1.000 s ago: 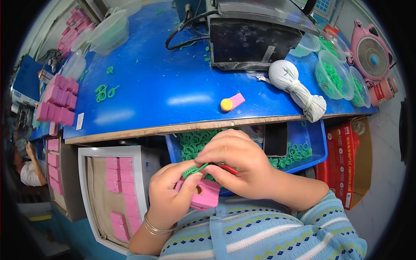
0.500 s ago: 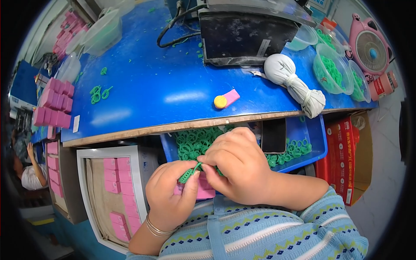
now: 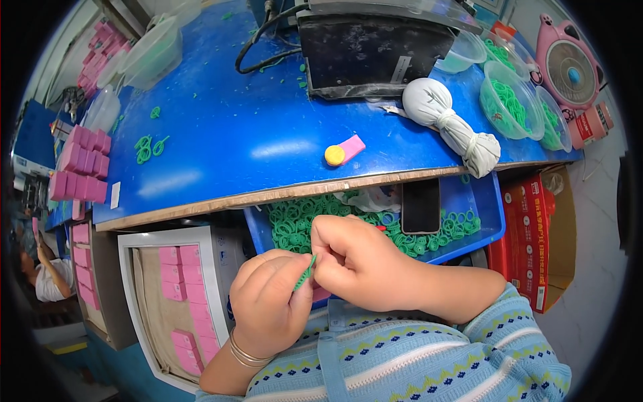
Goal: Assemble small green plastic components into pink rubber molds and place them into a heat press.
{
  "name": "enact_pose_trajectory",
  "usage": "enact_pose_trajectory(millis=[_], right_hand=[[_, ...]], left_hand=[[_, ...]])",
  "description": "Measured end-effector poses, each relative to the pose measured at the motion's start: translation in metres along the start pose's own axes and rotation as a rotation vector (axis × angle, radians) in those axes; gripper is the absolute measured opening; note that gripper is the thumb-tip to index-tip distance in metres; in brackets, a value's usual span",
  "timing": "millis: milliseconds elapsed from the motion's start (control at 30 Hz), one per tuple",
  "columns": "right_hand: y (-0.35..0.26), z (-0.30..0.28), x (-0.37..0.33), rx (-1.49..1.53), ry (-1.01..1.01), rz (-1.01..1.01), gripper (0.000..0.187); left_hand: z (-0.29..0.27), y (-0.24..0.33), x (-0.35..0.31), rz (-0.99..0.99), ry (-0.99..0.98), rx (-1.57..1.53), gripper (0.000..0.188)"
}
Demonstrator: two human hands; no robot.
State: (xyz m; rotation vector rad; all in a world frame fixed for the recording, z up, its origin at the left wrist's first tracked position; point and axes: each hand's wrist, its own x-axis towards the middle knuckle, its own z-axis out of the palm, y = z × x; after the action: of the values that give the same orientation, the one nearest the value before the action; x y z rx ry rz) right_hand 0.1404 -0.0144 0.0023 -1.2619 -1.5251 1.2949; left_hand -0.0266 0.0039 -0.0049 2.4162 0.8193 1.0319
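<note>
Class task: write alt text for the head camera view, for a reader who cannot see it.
Two bare hands, left hand and right hand, pinch a small green ring between them above a blue tray of green rings. Beyond lies a blue table bearing a black machine and a tied white cloth bag.

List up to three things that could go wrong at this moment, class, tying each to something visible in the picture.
1. The small green piece is pinched between the left hand and the right hand over the lap, so it might slip and fall.
2. The dark phone lies in the blue tray among loose green rings and could get knocked.
3. The tied white bag sits at the table edge and may topple.
</note>
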Motion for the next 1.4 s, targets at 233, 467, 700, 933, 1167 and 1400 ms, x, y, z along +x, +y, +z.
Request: enact_pose_trajectory(millis=[233, 467, 700, 933, 1167, 1400], right_hand=[[0.009, -0.010, 0.005, 0.081, 0.052, 0.051, 0.025], [0.013, -0.016, 0.003, -0.432, 0.211, -0.474, 0.021], [0.011, -0.007, 0.001, -0.117, 0.022, -0.425, 0.018], [0.011, -0.006, -0.002, 0.312, -0.071, -0.196, 0.024], [0.011, -0.002, -0.003, 0.352, -0.073, -0.184, 0.026], [0.011, -0.002, -0.002, 0.312, -0.069, -0.248, 0.026]], left_hand=[[-0.004, 0.004, -0.007, -0.271, -0.033, -0.214, 0.023], [-0.010, 0.012, -0.003, -0.665, -0.052, -0.805, 0.020], [-0.009, 0.018, 0.001, -0.727, 0.012, -0.990, 0.026], [-0.010, 0.009, -0.007, -0.589, 0.039, -0.652, 0.040], [-0.012, 0.003, -0.005, -0.357, 0.035, -0.463, 0.042], [-0.014, 0.003, -0.007, -0.343, 0.030, -0.434, 0.042]])
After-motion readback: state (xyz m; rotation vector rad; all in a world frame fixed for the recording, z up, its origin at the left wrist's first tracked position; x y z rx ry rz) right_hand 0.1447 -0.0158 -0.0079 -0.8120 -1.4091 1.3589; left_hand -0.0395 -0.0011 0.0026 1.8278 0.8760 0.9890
